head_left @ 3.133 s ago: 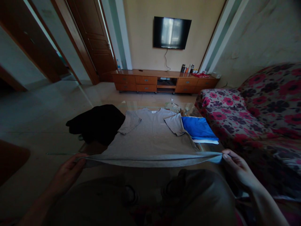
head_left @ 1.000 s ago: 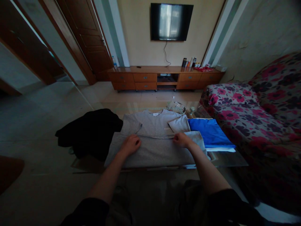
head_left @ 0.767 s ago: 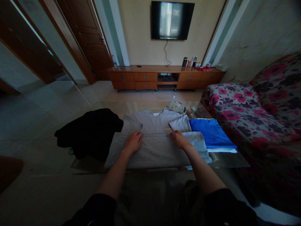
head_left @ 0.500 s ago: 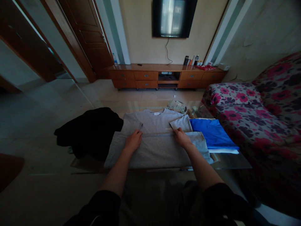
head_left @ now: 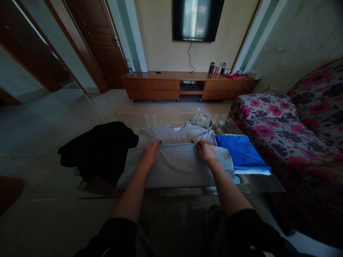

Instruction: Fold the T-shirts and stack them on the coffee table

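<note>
1. The folded-up bottom of the grey T-shirt (head_left: pixel 179 166) has just been drawn further toward the collar (head_left: pixel 178 129); its edge now crosses the chest and hides the small print that showed half a second ago
2. In my judgement that makes the fold deeper and straighter, with the moving edge still in hand rather than let go
3. The left hand (head_left: pixel 149 156) has its fingers (head_left: pixel 153 145) closed on this edge, seemingly in a pinch, though the tips are partly hidden; the right hand (head_left: pixel 207 152) grips the same edge farther right in like manner, with no visible gap
4. The shirt lies on the glass counter (head_left: pixel 261 184), collar at the far side, fold at the near side, between the black garment (head_left: pixel 98 151) on the left and the blue folded cloth (head_left: pixel 239 151) on the right
5. Against the frame about three seconds ago, the hands have come in from wide apart, where they stretched the hem toward the person; the lower parts of the sleeves are now covered
6. The black garment and blue folded cloth keep their places beside the shirt
</note>
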Tool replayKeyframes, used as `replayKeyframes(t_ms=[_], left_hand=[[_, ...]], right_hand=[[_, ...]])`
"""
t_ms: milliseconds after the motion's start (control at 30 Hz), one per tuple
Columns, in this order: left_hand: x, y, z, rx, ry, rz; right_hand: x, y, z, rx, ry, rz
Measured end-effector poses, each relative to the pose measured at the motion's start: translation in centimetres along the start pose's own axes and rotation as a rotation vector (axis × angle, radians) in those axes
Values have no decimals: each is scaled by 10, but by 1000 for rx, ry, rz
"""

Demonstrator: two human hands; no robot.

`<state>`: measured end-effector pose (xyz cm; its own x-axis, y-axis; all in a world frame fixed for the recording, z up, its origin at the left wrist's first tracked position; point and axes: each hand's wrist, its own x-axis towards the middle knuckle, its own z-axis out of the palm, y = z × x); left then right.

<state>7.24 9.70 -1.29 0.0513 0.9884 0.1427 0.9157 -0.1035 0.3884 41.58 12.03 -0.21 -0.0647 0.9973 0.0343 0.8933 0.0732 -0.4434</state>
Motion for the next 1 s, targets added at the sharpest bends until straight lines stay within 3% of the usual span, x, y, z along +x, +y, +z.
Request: replayKeyframes(t_ms=[133, 200, 300, 367, 433, 500, 567, 633, 700, 833, 1000], left_hand=[[-4, -7, 15, 60, -17, 7], [-7, -11, 13, 97, -5, 17], [-12, -15, -5, 199, 90, -60], [-17, -19, -22, 289, 197, -214], [-21, -26, -38, 347, 287, -403], [-26, -37, -47, 345, 283, -565], [-29, -50, -51, 270, 158, -681], [-32, -63, -51, 174, 10, -746], [-33, -72, -50, 123, -56, -760], [-31, -82, -50, 114, -2, -685], [-25, -93, -52, 36, 186, -623]], right_hand=[[-5, 5, 15, -13, -10, 50], [-7, 9, 16, -15, -10, 35], [-8, 13, 3, -16, 24, 11], [-11, 17, -13, -62, 75, 51], [-15, 24, -31, -155, 158, 157], [-20, 35, -45, -243, 243, 339], [-25, 53, -53, -268, 269, 558], [-29, 73, -56, -237, 212, 714], [-31, 94, -57, -205, 98, 732], [-33, 119, -57, -150, -51, 637], [-28, 121, -64, -32, 82, 647]])
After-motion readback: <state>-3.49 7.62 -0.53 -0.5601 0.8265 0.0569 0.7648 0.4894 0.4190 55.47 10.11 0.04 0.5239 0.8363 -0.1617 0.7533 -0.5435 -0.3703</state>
